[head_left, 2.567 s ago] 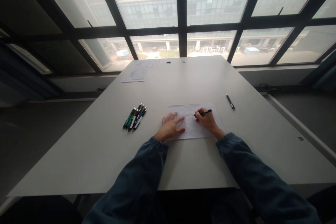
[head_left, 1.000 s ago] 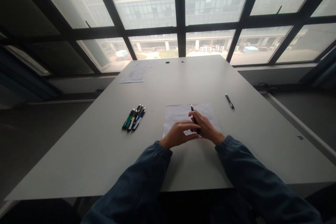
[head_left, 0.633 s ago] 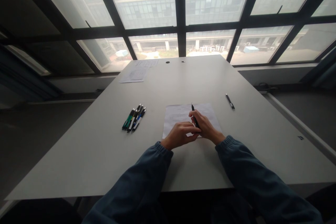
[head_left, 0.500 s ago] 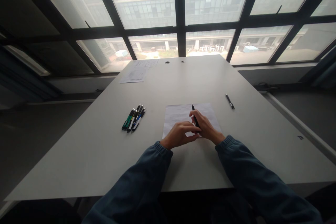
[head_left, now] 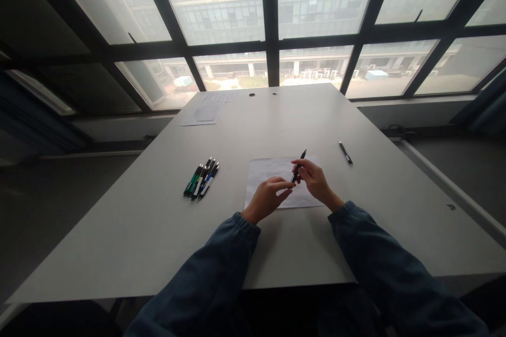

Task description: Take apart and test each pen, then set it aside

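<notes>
A dark pen is held slanted above a white sheet of paper, its upper end leaning to the right. My right hand pinches the pen around its middle and upper part. At the lower end, the thumb and fingertips of my left hand close on the pen. Both wrists are over the near part of the sheet, which my hands partly cover.
A bunch of several pens with green, blue and white parts lies left of the paper. One black pen lies to the right. Printed papers rest at the far left of the white table, by the windows.
The pen's upper end has swung from leaning left to leaning right. My right hand has moved slightly right and away from me, while my left hand has shifted a little to the left.
</notes>
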Demonstrator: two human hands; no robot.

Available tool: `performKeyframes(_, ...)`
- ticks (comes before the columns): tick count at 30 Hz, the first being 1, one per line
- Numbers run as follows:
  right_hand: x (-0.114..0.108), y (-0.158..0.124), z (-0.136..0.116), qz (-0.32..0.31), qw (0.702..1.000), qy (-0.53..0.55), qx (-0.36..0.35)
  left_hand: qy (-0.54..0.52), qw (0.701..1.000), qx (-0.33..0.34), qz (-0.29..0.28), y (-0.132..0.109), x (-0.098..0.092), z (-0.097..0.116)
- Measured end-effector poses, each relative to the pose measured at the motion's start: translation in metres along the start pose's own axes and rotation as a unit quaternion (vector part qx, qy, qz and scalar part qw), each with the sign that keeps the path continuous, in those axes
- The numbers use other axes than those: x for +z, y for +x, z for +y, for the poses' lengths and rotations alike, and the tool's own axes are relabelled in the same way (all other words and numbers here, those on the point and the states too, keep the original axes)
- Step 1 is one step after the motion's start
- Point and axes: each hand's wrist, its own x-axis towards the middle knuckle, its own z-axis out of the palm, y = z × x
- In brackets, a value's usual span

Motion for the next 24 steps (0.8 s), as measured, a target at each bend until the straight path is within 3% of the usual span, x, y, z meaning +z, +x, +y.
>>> performKeyframes(4,-0.004,0.002,-0.001,0.054,0.998,-0.011,0.024,0.01,0.999,-0.009,-0.034,0.0,-0.002,0.004)
performKeyframes(7,-0.019,0.008,0.0,0.124,0.99,-0.05,0.041,0.026,0.999,-0.012,-0.046,-0.001,-0.004,0.007)
performKeyframes(11,-0.065,0.028,0.0,0.23,0.957,-0.162,0.07,0.031,0.999,-0.017,-0.041,-0.002,-0.006,0.005)
performKeyframes(14,-0.11,0.048,-0.004,0.275,0.908,-0.302,0.091,0.029,0.999,-0.017,-0.033,-0.004,-0.007,0.002)
performKeyframes(17,-0.145,0.067,-0.01,0.257,0.843,-0.443,0.162,0.024,0.999,-0.01,-0.029,-0.005,-0.009,0.001)
performKeyframes(19,-0.157,0.078,-0.014,0.233,0.796,-0.514,0.22,0.021,0.999,-0.008,-0.025,-0.006,-0.011,0.001)
performKeyframes(24,-0.152,0.092,-0.01,0.139,0.707,-0.611,0.327,0.025,1.0,-0.008,-0.013,-0.007,-0.014,-0.002)
